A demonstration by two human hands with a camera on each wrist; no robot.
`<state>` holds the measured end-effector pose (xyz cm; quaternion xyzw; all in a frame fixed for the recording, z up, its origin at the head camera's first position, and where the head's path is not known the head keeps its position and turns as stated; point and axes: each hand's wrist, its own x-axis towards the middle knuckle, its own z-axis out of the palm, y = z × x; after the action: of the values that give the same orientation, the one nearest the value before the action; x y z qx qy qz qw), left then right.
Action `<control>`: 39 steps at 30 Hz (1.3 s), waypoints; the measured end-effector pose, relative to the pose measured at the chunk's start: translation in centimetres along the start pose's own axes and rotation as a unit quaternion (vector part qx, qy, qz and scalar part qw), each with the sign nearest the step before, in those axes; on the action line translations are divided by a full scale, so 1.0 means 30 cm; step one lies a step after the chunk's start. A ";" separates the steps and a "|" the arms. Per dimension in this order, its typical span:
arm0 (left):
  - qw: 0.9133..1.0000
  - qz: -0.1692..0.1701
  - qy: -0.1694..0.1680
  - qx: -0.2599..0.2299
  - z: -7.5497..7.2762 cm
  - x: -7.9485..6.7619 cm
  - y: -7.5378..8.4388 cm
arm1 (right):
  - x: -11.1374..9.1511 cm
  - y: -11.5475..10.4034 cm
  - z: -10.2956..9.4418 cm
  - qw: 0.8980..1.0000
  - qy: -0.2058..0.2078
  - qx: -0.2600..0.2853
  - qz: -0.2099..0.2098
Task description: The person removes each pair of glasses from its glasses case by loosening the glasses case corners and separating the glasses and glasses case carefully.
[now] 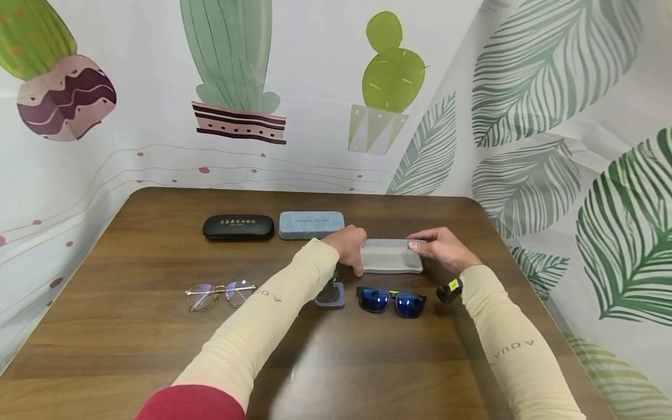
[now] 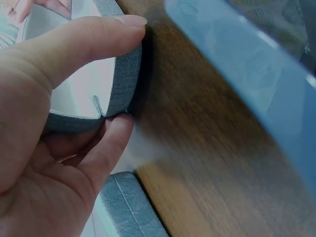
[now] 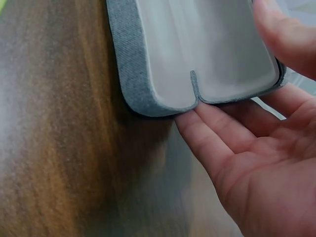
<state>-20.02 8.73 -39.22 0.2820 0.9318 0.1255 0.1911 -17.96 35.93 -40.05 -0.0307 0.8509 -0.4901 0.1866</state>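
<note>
An opened glasses case [image 1: 391,261] with grey cloth outside and a pale lining sits on the table, its hollow facing up. At its left end my left hand [image 1: 347,248] grips the rim; in the left wrist view the thumb [image 2: 94,42] lies over the edge and fingertips press the outside by the hinge fold. My right hand [image 1: 446,249] holds the other end, thumb at the lid's edge and fingers [image 3: 212,131] against the outer side near the fold. Blue-mirrored sunglasses [image 1: 392,302] lie just in front of the case.
Blue-framed glasses [image 1: 329,296] are partly hidden by the left sleeve. Thin-rimmed glasses [image 1: 214,296] lie left of that arm. Behind stand a closed black case [image 1: 238,227] and a closed light-blue case [image 1: 311,225]. A black object with a yellow label [image 1: 454,284] is by the right sleeve.
</note>
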 end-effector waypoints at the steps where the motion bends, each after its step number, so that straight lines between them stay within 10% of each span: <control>1: 1.000 0.001 -0.001 -0.001 0.000 -0.001 0.000 | 0.000 0.000 -0.001 1.000 -0.001 -0.004 0.000; 39: 1.000 0.002 -0.001 -0.001 -0.012 -0.017 0.009 | -0.003 0.030 0.010 0.999 0.013 0.024 -0.024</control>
<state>-19.65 8.61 -38.65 0.2832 0.9311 0.1270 0.1919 -17.65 36.15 -40.92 -0.0408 0.8400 -0.5155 0.1645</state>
